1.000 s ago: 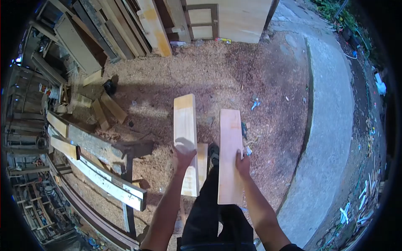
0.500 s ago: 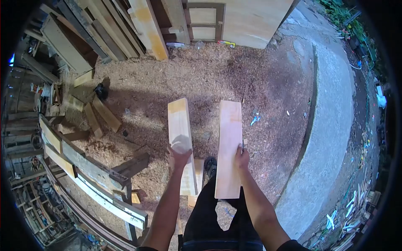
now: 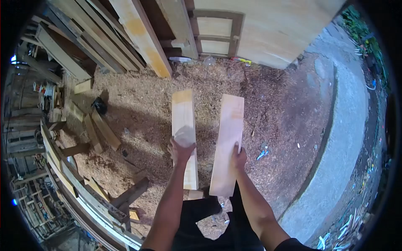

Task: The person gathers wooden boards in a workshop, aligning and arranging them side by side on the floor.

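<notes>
Two pale wooden boards are held out side by side above the shavings-covered ground, a gap between them. My left hand (image 3: 182, 151) is closed across the left board (image 3: 183, 119), thumb on its right edge and fingers at its left edge. That board has a yellowish stained patch at its far end. My right hand (image 3: 239, 157) grips the right board (image 3: 228, 129) by its right edge, thumb on the top face and fingers hidden beneath. The right board looks slightly pinkish and tilts a little. Below the left board's near end, another piece of wood (image 3: 195, 194) shows in part.
Planks (image 3: 90, 35) and a large plywood sheet (image 3: 284, 29) lean at the back. A wooden bench frame (image 3: 96, 194) stands at the left, with offcuts (image 3: 106, 130) on the ground beyond it. A raised concrete strip (image 3: 335, 142) curves along the right.
The view has shifted, bringing the leaning planks and plywood lower in the picture. Both boards have turned slightly, and both hands keep their grip.
</notes>
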Motion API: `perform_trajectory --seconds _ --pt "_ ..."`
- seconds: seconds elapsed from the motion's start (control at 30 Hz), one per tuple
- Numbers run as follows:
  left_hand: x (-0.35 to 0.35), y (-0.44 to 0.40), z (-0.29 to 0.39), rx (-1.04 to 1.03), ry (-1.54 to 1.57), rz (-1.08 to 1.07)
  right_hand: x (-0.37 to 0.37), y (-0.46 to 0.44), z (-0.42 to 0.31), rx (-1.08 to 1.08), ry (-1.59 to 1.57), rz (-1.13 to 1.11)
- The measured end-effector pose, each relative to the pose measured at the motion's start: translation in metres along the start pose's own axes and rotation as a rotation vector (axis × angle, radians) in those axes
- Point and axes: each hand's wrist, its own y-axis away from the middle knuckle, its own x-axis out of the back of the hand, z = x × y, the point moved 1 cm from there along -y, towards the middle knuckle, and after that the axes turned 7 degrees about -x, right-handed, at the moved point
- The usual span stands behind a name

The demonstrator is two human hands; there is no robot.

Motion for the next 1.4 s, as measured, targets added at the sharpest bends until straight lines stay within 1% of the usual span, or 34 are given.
perform_trajectory --seconds 0.03,0.1,0.13,0.2,0.23,0.3,0.37,0.43,0.5,0.57,0.63,0.7,0.73,0.77,0.8,0.83,0.9,1.03,1.17,1.23,1.27,1.33,1.4 --pt "-0.014 -0.020 0.008 0.019 -0.005 0.002 -0.017 -0.020 -0.004 -0.004 0.011 -0.017" --pt "-0.038 -0.048 0.010 -0.035 -0.055 0.031 -0.046 -0.045 0.001 0.036 -0.037 -0.029" --pt "-0.045 -0.060 0.016 -0.022 -0.061 0.023 -0.061 -0.061 0.007 0.027 -0.026 -0.036" --pt "-0.059 -0.086 0.023 -0.014 0.005 -0.019 -0.092 -0.091 0.019 0.100 -0.017 -0.019" --pt "-0.073 -0.101 0.021 -0.006 0.005 -0.018 -0.106 -0.102 0.018 0.100 -0.012 -0.025" --pt "-0.100 -0.135 0.016 -0.018 -0.035 0.007 -0.135 -0.126 0.017 0.090 0.118 -0.028" --pt "-0.128 -0.173 0.010 -0.042 -0.031 0.024 -0.171 -0.150 0.017 0.102 0.095 -0.015" --pt "-0.154 -0.205 0.001 -0.064 -0.040 0.049 -0.201 -0.168 0.011 0.129 -0.039 -0.001" --pt "-0.173 -0.236 -0.005 -0.103 -0.036 0.060 -0.243 -0.209 0.031 0.192 -0.054 -0.031" --pt "-0.193 -0.262 -0.015 -0.143 -0.033 0.073 -0.280 -0.239 0.042 0.261 0.006 0.021" --pt "-0.214 -0.282 -0.025 -0.222 -0.040 0.184 -0.305 -0.256 0.043 0.305 -0.009 0.015" --pt "-0.232 -0.298 -0.032 -0.244 -0.032 0.208 -0.327 -0.271 0.043 0.349 -0.015 0.012" --pt "-0.239 -0.300 -0.038 -0.247 -0.044 0.206 -0.336 -0.271 0.046 0.399 -0.077 0.058" --pt "-0.247 -0.299 -0.043 -0.249 -0.038 0.204 -0.341 -0.270 0.051 0.445 -0.136 0.103" --pt "-0.250 -0.298 -0.043 -0.257 -0.045 0.235 -0.336 -0.263 0.046 0.360 -0.046 0.042" --pt "-0.252 -0.300 -0.042 -0.267 -0.052 0.270 -0.337 -0.263 0.044 0.371 -0.052 0.046" --pt "-0.252 -0.301 -0.044 -0.285 -0.023 0.296 -0.335 -0.260 0.046 0.385 -0.062 -0.014" --pt "-0.255 -0.305 -0.038 -0.343 0.007 0.304 -0.336 -0.258 0.044 0.383 -0.027 0.016" --pt "-0.262 -0.316 -0.035 -0.381 -0.015 0.354 -0.347 -0.261 0.041 0.436 -0.052 0.013" --pt "-0.273 -0.333 -0.048 -0.393 0.135 0.413 -0.345 -0.258 0.040 0.450 -0.065 0.022" --pt "-0.273 -0.339 -0.050 -0.395 0.140 0.419 -0.343 -0.253 0.035 0.443 -0.070 0.045" --pt "-0.261 -0.337 -0.052 -0.400 0.142 0.304 -0.347 -0.253 0.035 0.431 -0.074 0.062" --pt "-0.255 -0.330 -0.051 -0.373 0.150 0.274 -0.348 -0.262 0.039 0.613 -0.027 0.093"
